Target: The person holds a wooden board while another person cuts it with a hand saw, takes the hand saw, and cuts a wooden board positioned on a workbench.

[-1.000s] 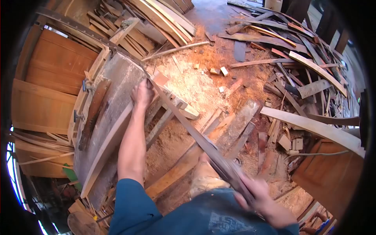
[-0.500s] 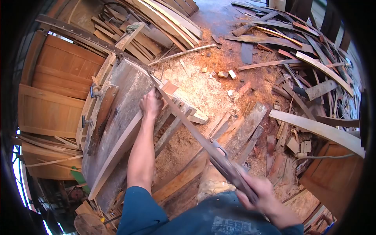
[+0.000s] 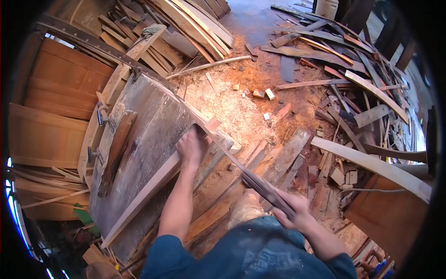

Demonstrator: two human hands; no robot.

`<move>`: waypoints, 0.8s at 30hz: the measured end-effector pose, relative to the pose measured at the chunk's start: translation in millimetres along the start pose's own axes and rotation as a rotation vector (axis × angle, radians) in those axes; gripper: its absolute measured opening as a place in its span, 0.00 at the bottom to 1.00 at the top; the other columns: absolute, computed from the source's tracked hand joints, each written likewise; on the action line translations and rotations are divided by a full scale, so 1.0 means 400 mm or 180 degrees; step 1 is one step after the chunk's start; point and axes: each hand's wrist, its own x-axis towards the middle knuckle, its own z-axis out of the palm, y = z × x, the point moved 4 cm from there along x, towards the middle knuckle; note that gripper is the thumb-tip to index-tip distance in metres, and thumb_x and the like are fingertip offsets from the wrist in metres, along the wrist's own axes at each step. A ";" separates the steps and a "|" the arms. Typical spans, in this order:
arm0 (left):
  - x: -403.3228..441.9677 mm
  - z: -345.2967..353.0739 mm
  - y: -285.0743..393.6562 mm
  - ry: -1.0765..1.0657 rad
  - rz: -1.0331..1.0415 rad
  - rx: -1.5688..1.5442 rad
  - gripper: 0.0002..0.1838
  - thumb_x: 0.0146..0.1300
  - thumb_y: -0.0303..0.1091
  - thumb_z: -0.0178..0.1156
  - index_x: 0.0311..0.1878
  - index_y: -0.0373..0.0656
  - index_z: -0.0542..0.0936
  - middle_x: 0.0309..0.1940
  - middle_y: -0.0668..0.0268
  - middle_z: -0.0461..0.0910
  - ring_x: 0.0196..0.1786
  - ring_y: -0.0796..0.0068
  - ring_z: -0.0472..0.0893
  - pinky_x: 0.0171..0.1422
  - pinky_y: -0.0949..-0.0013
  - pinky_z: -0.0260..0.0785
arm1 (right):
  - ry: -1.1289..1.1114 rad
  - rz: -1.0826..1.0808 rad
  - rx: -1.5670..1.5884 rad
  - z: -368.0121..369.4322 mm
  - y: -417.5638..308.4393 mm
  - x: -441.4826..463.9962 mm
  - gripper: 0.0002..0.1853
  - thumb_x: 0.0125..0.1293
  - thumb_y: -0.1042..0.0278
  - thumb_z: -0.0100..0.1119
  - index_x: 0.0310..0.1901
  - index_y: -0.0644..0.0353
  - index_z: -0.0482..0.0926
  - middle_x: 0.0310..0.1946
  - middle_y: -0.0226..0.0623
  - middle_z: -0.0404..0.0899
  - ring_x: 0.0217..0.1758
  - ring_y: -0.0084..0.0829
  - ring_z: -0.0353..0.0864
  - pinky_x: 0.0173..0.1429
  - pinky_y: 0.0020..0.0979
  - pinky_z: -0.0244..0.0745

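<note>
My left hand (image 3: 193,145) is closed on the upper part of a pale curved plank (image 3: 141,201), which lies aslant along a worn, dusty board (image 3: 155,109). My right hand (image 3: 293,208) grips the dark near part of a long, narrow tool (image 3: 265,188). Its thin far part (image 3: 227,152) runs up and left, close past my left hand. Just beyond my left fingers shows a small reddish wood end (image 3: 213,124). The fingertips of my left hand are hidden, and so is the exact place where tool and wood meet.
Sawdust (image 3: 232,104) and small offcuts (image 3: 258,93) cover the floor ahead. A heap of scrap strips (image 3: 367,79) lies at the right, near a long pale board (image 3: 371,162). Wooden panels (image 3: 53,130) stand at the left. More planks (image 3: 200,23) are stacked at the top.
The view has shifted. The upper part of the pale plank has moved right and nearer to me with my left hand. My right hand and the tool's near part have moved up and forward.
</note>
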 end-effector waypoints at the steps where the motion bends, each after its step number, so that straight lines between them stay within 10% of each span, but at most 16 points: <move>1: -0.002 -0.005 0.003 -0.0185 -0.0171 -0.0150 0.14 0.53 0.33 0.68 0.43 0.42 0.81 0.34 0.52 0.86 0.34 0.47 0.85 0.34 0.48 0.76 | 0.0150 -0.0022 0.0145 0.045 0.015 0.078 0.29 0.59 0.67 0.69 0.63 0.62 0.76 0.33 0.50 0.84 0.29 0.41 0.86 0.36 0.32 0.80; 4: 0.008 -0.075 0.023 -0.0858 -0.0711 -0.0645 0.27 0.49 0.44 0.76 0.51 0.44 0.80 0.46 0.49 0.84 0.51 0.44 0.82 0.55 0.46 0.73 | 0.0685 -0.0173 0.0401 0.071 -0.001 0.221 0.26 0.61 0.68 0.67 0.61 0.65 0.77 0.33 0.48 0.85 0.29 0.35 0.86 0.37 0.31 0.80; 8: -0.045 -0.155 -0.101 0.0122 0.0185 -0.0901 0.37 0.48 0.46 0.78 0.60 0.38 0.77 0.56 0.53 0.81 0.60 0.48 0.78 0.67 0.51 0.67 | 0.0890 -0.0516 0.0194 0.014 -0.036 0.195 0.26 0.60 0.67 0.64 0.59 0.72 0.77 0.35 0.49 0.86 0.33 0.35 0.88 0.41 0.29 0.81; 11: -0.057 -0.134 -0.123 -0.0553 0.0103 -0.0591 0.36 0.48 0.46 0.77 0.58 0.38 0.78 0.56 0.54 0.81 0.61 0.50 0.77 0.67 0.51 0.66 | 0.0925 -0.0230 0.0080 0.026 -0.029 0.161 0.30 0.62 0.56 0.63 0.56 0.78 0.77 0.32 0.48 0.85 0.30 0.34 0.86 0.39 0.28 0.79; 18: -0.013 -0.050 -0.056 -0.0762 -0.0289 -0.0461 0.25 0.48 0.41 0.76 0.51 0.50 0.80 0.38 0.55 0.85 0.40 0.46 0.84 0.43 0.50 0.77 | 0.0446 -0.0467 -0.0169 0.084 0.006 0.125 0.30 0.55 0.63 0.70 0.60 0.66 0.78 0.31 0.46 0.83 0.31 0.41 0.85 0.37 0.33 0.79; 24: -0.017 -0.027 -0.061 -0.0780 -0.0360 -0.0325 0.23 0.47 0.37 0.75 0.48 0.51 0.81 0.36 0.56 0.85 0.39 0.48 0.84 0.41 0.51 0.77 | 0.0000 -0.0131 -0.0275 0.077 -0.011 0.144 0.31 0.55 0.62 0.71 0.60 0.65 0.78 0.35 0.46 0.84 0.33 0.40 0.86 0.38 0.33 0.80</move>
